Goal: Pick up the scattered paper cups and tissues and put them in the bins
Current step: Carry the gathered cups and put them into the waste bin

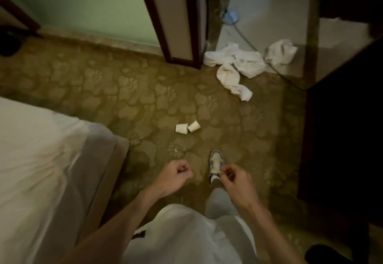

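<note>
Approach seems the step in hand: the left hand (176, 173) and right hand (234, 177) are held out front, fingers (183, 170) curled together, gripping nothing I can make out. Two small white paper cups (193, 126) lie tipped and touching on the flower-patterned green carpet (103, 97) just ahead. Crumpled white tissues (248, 64) sprawl farther off by the doorway. Next comes stooping to the cups; no bin shows.

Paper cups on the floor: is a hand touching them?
Apart. The head view shows the paper cups lying on the carpet, with bare carpet between them and both the left hand and the right hand.
</note>
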Demonstrator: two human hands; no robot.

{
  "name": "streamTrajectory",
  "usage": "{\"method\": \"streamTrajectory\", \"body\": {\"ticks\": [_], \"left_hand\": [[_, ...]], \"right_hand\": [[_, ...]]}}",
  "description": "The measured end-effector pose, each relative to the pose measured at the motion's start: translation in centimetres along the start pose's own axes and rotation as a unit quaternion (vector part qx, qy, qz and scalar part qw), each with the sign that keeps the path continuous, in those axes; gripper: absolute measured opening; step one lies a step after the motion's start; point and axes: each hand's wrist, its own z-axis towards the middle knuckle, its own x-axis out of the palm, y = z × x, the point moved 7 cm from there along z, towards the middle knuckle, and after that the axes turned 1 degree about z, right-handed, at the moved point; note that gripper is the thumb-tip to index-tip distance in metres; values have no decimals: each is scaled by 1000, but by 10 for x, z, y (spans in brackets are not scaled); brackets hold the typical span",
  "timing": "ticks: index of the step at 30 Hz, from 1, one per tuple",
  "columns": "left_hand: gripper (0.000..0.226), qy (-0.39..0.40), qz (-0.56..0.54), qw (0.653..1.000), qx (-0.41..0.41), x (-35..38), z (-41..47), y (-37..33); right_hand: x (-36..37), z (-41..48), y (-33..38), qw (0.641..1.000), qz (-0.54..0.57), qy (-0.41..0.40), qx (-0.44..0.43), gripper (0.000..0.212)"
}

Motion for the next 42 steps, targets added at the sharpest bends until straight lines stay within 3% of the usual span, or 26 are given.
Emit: {"method": "streamTrajectory", "body": {"ticks": [8,11,13,18,21,26,31,33,38,42], "left_hand": [[4,-105,-161,962,-195,-52,154,59],[29,-114,-166,956,-214,-49,220,97],[45,-96,-170,956,-221,-43,272,127],[74,-5,-99,975,-198,-15,395,207],[79,17,-57,979,-196,-3,458,257],[80,5,-90,968,-235,12,551,328],[90,-79,-187,949,-241,11,620,369],[90,-99,-224,941,-234,10,640,375],[63,-101,-240,942,-212,18,667,378],[43,-137,-320,916,-202,21,663,378]], "right_hand": [[46,185,20,988,-88,126,20,21],[79,246,-2,979,-107,171,42,18],[106,291,-30,973,-129,179,62,7],[190,409,-120,961,-138,197,135,22],[231,464,-165,957,-98,191,195,12],[294,549,-199,959,-95,167,208,63],[317,618,-209,976,-54,105,182,87],[323,633,-213,976,-29,102,190,81],[343,650,-220,982,-29,105,153,38],[356,640,-225,981,-22,113,154,22]]}}
